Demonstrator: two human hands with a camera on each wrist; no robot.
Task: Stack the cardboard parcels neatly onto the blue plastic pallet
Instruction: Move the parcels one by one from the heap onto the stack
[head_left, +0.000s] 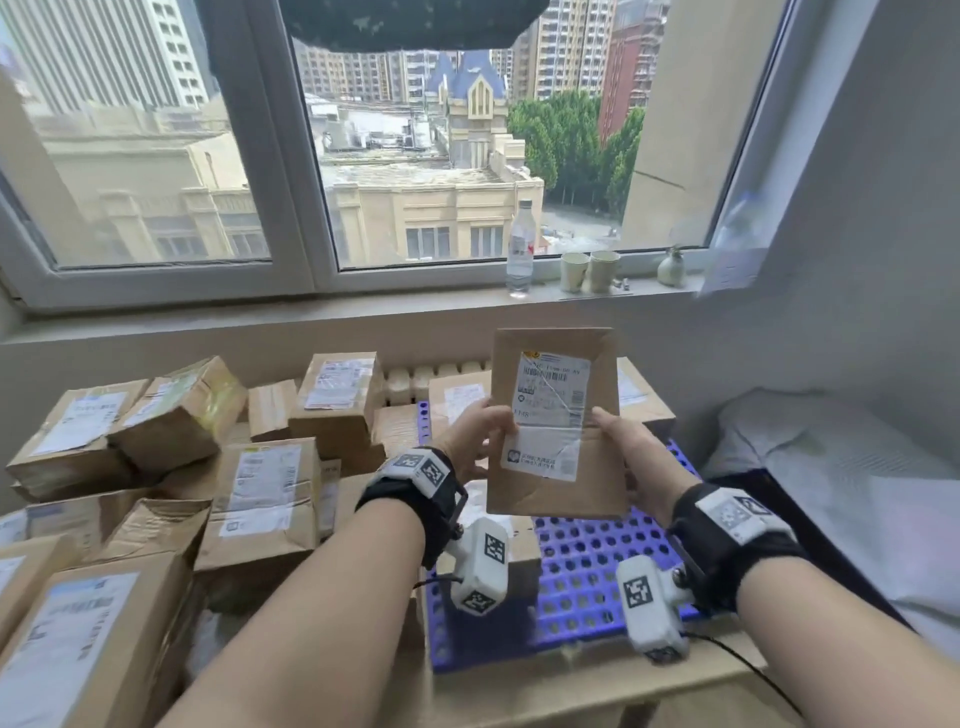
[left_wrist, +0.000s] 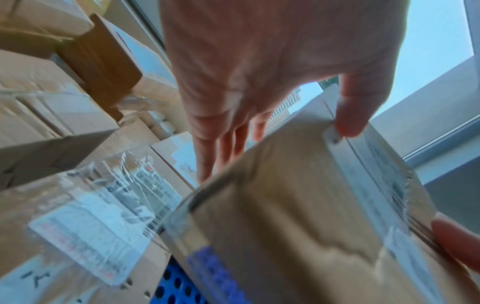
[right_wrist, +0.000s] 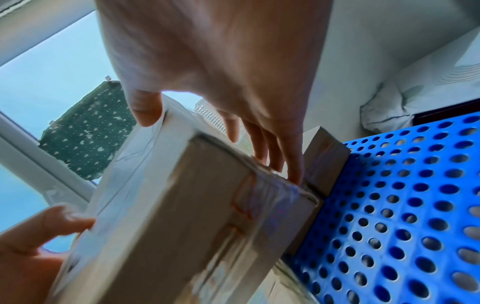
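I hold a flat cardboard parcel (head_left: 558, 415) with a white shipping label upright in the air above the blue perforated pallet (head_left: 587, 566). My left hand (head_left: 475, 434) grips its left edge, thumb on the label face and fingers behind. My right hand (head_left: 631, 447) grips the right edge the same way. The left wrist view shows the parcel (left_wrist: 298, 216) under my left hand (left_wrist: 272, 82); the right wrist view shows the parcel (right_wrist: 194, 216) under my right hand (right_wrist: 221, 82) and the pallet (right_wrist: 402, 205). One cardboard parcel (head_left: 457, 400) stands at the pallet's far side.
A loose heap of cardboard parcels (head_left: 208, 467) fills the left side. On the windowsill stand a water bottle (head_left: 521, 249), two paper cups (head_left: 589, 270) and a small vase (head_left: 672, 267). White bedding (head_left: 831, 467) lies to the right of the pallet.
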